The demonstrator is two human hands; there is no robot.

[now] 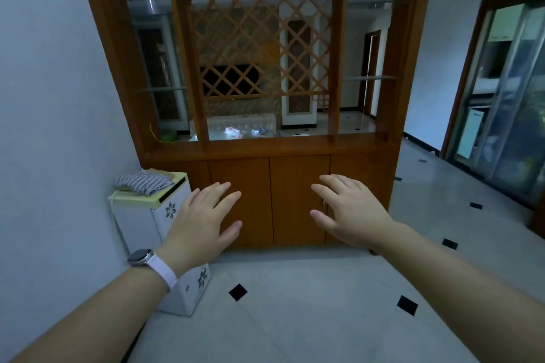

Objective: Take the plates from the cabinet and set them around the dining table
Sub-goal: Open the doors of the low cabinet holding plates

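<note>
Before the closed doors of the cabinet, left hand and right hand hover spread and empty; plates unseen, likely inside, and the white box by its left corner might block a swinging door.

The single head-worn wide-angle camera faced forward and slightly down, close to the brown wooden cabinet at frame centre.

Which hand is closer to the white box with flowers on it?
Left. The left hand is right beside the white box, just past its edge. The right hand is farther off, in front of the cabinet doors on the other side.
</note>
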